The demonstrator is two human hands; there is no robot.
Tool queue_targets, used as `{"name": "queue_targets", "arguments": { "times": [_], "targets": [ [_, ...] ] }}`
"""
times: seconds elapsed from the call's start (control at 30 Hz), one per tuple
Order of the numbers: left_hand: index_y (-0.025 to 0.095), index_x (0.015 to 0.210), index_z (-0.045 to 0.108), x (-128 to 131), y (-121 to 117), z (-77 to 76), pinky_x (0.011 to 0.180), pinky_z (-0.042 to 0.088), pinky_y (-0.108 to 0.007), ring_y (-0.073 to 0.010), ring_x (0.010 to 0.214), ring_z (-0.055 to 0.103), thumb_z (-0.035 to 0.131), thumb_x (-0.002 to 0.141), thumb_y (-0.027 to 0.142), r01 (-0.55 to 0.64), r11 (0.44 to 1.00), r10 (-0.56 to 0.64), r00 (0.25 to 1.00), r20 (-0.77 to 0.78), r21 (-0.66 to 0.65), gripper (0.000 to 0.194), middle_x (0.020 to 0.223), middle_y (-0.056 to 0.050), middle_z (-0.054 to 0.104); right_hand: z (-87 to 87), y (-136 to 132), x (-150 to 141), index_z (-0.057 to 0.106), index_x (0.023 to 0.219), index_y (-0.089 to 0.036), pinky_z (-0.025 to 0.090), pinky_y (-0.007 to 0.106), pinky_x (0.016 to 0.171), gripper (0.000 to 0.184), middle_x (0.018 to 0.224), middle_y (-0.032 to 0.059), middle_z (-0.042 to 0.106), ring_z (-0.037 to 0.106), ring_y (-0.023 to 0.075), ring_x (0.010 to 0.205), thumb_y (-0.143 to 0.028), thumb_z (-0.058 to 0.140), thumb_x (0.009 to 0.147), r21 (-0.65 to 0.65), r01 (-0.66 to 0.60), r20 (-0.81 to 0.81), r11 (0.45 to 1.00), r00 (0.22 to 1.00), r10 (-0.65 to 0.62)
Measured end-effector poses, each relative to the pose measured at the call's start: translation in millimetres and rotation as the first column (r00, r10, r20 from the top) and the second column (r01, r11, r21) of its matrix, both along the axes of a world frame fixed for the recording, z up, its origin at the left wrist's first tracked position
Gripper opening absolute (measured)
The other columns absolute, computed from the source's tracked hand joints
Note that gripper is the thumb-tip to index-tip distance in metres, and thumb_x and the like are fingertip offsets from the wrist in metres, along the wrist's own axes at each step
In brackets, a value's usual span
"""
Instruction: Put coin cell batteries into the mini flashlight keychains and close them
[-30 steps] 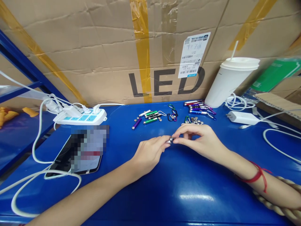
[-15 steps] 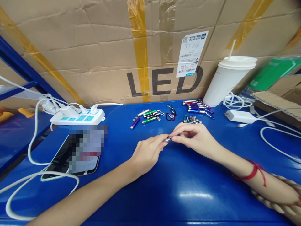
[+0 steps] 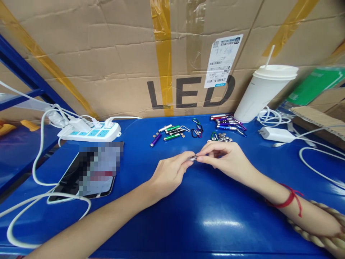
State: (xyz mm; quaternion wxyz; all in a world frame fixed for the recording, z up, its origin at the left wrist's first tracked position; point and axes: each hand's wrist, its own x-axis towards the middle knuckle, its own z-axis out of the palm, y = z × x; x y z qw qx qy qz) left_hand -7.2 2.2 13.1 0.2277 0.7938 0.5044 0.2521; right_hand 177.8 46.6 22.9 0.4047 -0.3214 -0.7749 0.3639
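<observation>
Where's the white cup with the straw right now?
The cup stands at the back right of the blue table, against the cardboard box, just right of a pile of small flashlights.

On the worktop (image 3: 205,216), the power strip (image 3: 93,132) lies far left with the phone (image 3: 88,172) before it. Small flashlights (image 3: 169,133) and button cells (image 3: 223,136) lie behind the hands; the cup (image 3: 262,93) stands right, the cardboard box (image 3: 121,57) behind all.

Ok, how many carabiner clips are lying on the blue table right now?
3 that I can make out: a green clip nearest the box, a dark clip just in front of it, and another green clip beside the button batteries. More may be hidden among the mini flashlights.
</observation>
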Motion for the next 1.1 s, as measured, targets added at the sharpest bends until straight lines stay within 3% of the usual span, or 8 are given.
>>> {"name": "queue_targets", "arguments": {
  "times": [0.13,0.33,0.5,0.67,0.9,1.1],
  "targets": [
    [0.024,0.112,0.054,0,-1,1.2,0.075,0.043,-0.022,-0.0120,0.073,0.059,0.031,0.093,0.023,-0.001,1.000,0.001,1.000,-0.013,0.007,0.030,0.078,0.002,0.062,0.8,0,2,0.069,0.070,-0.014,0.042,0.018,0.045,0.008,0.070,0.0035,0.064,0.052,0.0071,0.052,-0.021,0.070,0.072,0.182,-0.065,0.010,0.981,0.998,0.064],
    [0.022,0.112,0.054,0,0,-2.1,0.076,0.044,-0.023,-0.0141,0.084,0.060,0.031,0.094,0.023,0.007,1.000,-0.007,1.000,0.010,-0.003,0.029,0.092,0.000,0.064,2.5,4,7,0.070,0.076,-0.013,0.050,0.020,0.057,0.005,0.076,0.0055,0.064,0.060,0.0100,0.064,-0.014,0.065,0.077,0.375,-0.192,0.112,0.907,0.981,0.161],
    [0.021,0.105,0.056,-1,5,-10.9,0.084,0.044,-0.026,-0.0165,0.096,0.058,0.032,0.094,0.022,0.098,0.993,-0.101,0.993,0.053,0.068,0.027,0.103,-0.003,0.064,1.8,5,7,0.070,0.074,-0.013,0.050,0.018,0.059,0.013,0.076,0.0049,0.062,0.060,0.0082,0.063,-0.009,0.059,0.080,0.351,-0.241,0.113,0.905,0.970,0.215],
    [0.021,0.103,0.054,-2,5,-7.0,0.084,0.042,-0.024,-0.0145,0.096,0.057,0.032,0.095,0.021,0.177,0.983,-0.180,0.980,0.088,0.039,0.024,0.103,-0.002,0.063,-1.2,5,8,0.070,0.072,-0.014,0.049,0.017,0.057,0.014,0.076,0.0036,0.062,0.059,0.0076,0.063,-0.010,0.059,0.081,0.331,-0.238,0.122,0.913,0.970,0.209],
    [0.020,0.098,0.049,-4,3,-4.4,0.076,0.044,-0.022,-0.0133,0.091,0.059,0.034,0.094,0.020,0.189,0.982,-0.185,0.977,0.106,-0.032,0.015,0.101,-0.001,0.063,-5.7,5,11,0.070,0.073,-0.016,0.047,0.020,0.060,0.016,0.077,0.0037,0.062,0.060,0.0092,0.066,-0.015,0.058,0.083,0.301,-0.252,0.153,0.920,0.965,0.214],
    [0.020,0.097,0.049,-3,1,-7.0,0.079,0.046,-0.025,-0.0151,0.094,0.061,0.036,0.093,0.020,0.215,0.976,-0.213,0.974,0.072,-0.024,0.014,0.104,-0.003,0.064,-4.2,2,11,0.068,0.068,-0.016,0.044,0.020,0.058,0.015,0.072,0.0020,0.062,0.058,0.0088,0.064,-0.018,0.060,0.082,0.273,-0.255,0.197,0.928,0.959,0.206]
  ]
}}
